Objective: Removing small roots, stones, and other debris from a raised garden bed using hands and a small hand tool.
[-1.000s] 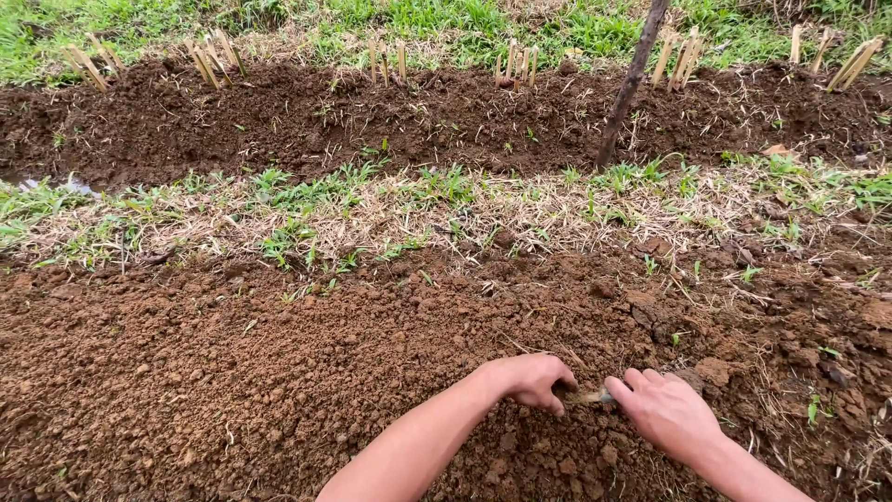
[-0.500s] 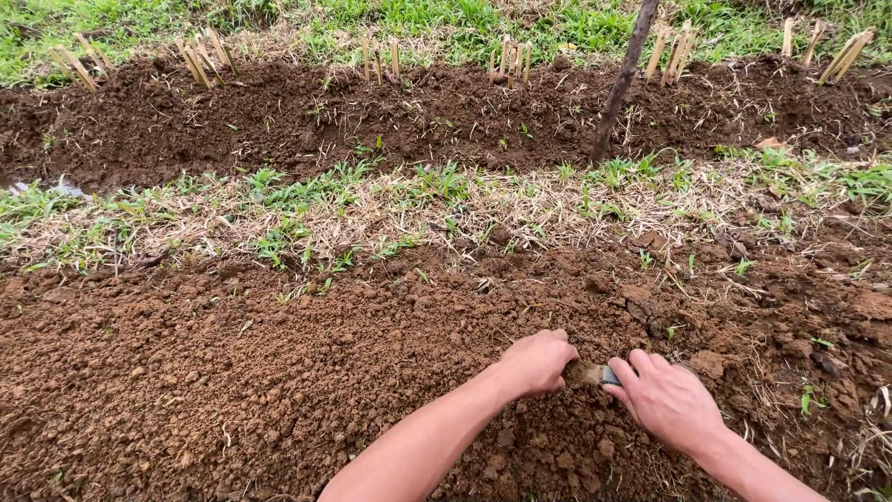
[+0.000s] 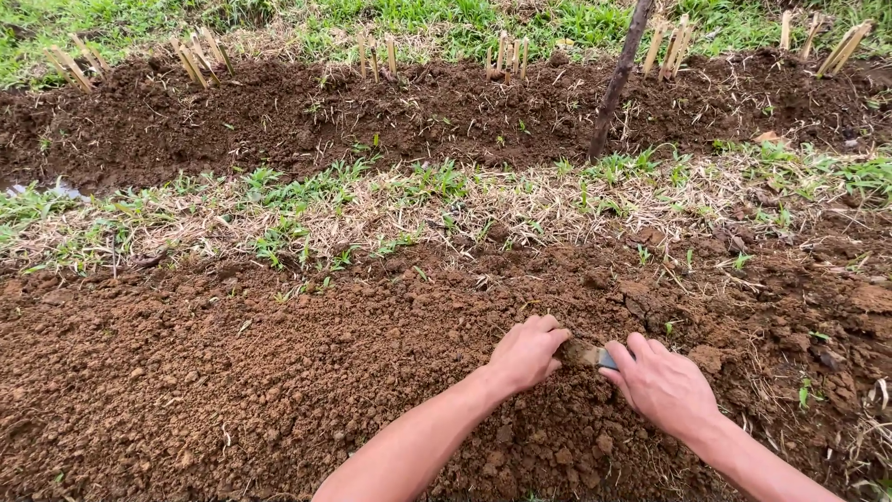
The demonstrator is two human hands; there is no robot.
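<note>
Left to right. Loose brown soil bed (image 3: 232, 372) fills the foreground, with a strip of grass and dry straw (image 3: 372, 209) behind it. Left hand (image 3: 528, 351) rests knuckles-up on the soil, fingers curled down at the near end of a short pale cutting (image 3: 583, 353); whether they actually pinch it cannot be told. The cutting lies flat, partly sunk in the soil, its long axis running left to right between the two hands. Right hand (image 3: 662, 383) closes thumb and forefinger on its far, bluish end. Both hands are equally close, one at each end. A dark stake (image 3: 615, 88) stands in the far bed.
</note>
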